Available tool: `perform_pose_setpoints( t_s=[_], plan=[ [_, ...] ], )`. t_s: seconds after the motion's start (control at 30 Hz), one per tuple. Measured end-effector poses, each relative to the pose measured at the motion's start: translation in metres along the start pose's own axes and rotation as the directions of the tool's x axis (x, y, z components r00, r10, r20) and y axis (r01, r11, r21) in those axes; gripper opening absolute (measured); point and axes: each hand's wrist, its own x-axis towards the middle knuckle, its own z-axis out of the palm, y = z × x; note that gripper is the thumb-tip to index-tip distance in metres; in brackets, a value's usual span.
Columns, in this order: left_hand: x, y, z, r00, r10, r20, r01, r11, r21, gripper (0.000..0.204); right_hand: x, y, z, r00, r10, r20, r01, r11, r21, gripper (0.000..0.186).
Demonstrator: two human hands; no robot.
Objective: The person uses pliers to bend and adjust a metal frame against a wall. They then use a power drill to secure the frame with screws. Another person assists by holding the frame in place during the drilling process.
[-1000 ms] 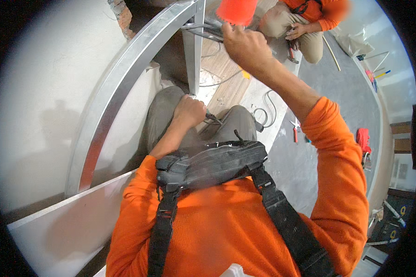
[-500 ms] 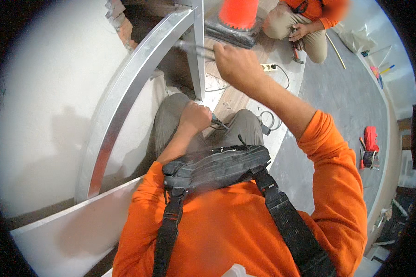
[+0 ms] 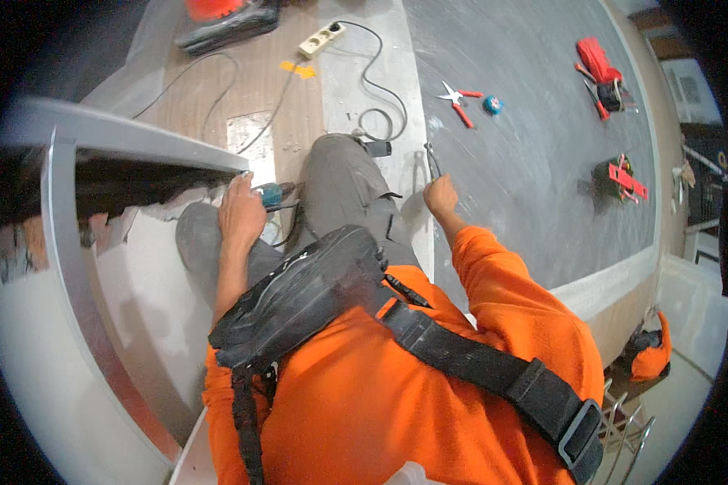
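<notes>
My left hand (image 3: pixel 241 212) is closed at the near end of a bent metal profile (image 3: pixel 150 139), its fingertips against the edge. Beside its knuckles a teal-and-black power tool (image 3: pixel 271 194) shows partly, its cable running by my leg. Out over the edge of the dark floor, my right hand (image 3: pixel 442 196) is closed around the handles of a slim grey metal tool (image 3: pixel 433 160) that looks like pincers, its head pointing away from me. Red-handled pliers (image 3: pixel 459 103) lie spread on the floor beyond, with a small blue round item (image 3: pixel 493 104) beside them.
A cream power strip (image 3: pixel 321 39) with a looping black cable lies ahead. An orange cone (image 3: pixel 213 8) stands at the far left. Red-and-black tools (image 3: pixel 603 85) and a red-black device (image 3: pixel 623 179) rest at right. A broken wall opening (image 3: pixel 113 194) gapes under the profile.
My view has turned right. My right hand with the grey tool has swung from above the profile to the right, over the floor. My left hand stays by the profile's end.
</notes>
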Motion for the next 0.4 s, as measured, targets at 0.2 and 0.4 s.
perform_pose_setpoints(
  t_s=[0.2,0.4],
  plan=[
    [-0.003,0.018,0.007,0.981,-0.159,0.115,0.177,0.970,-0.169,0.064,0.011,-0.049,-0.011,0.886,-0.250,-0.391,0.333,0.929,0.160,0.035],
    [-0.016,-0.013,0.012,0.987,-0.150,0.058,0.161,0.913,-0.376,0.055,0.121,-0.212,0.016,0.839,-0.536,-0.095,0.542,0.807,0.233,0.014]
  ],
)
